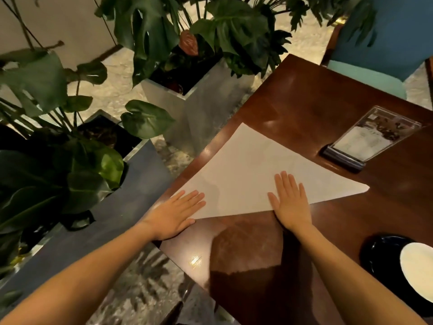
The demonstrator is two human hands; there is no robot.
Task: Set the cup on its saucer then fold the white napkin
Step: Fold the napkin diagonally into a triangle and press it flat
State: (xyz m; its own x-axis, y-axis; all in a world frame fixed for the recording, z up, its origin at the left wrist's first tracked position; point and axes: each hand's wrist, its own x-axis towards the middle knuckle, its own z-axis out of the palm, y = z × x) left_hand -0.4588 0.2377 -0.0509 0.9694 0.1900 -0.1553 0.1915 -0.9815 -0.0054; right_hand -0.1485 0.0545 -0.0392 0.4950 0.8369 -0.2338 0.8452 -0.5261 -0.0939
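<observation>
White napkin lies flat on the wooden table, folded into a triangle, long edge toward the person, apex at 12 o'clock. Left hand flat, fingers spread, palm pressing the napkin's corner at 9 o'clock; grips nothing. Right hand flat too, palm down across the near edge, fingers on the cloth; nothing held. White cup sits on a dark saucer at 4 o'clock, cut by the frame edge. Menu stand at 2 o'clock, clear of the napkin. Metal planters with monstera at 10–12 o'clock.
</observation>
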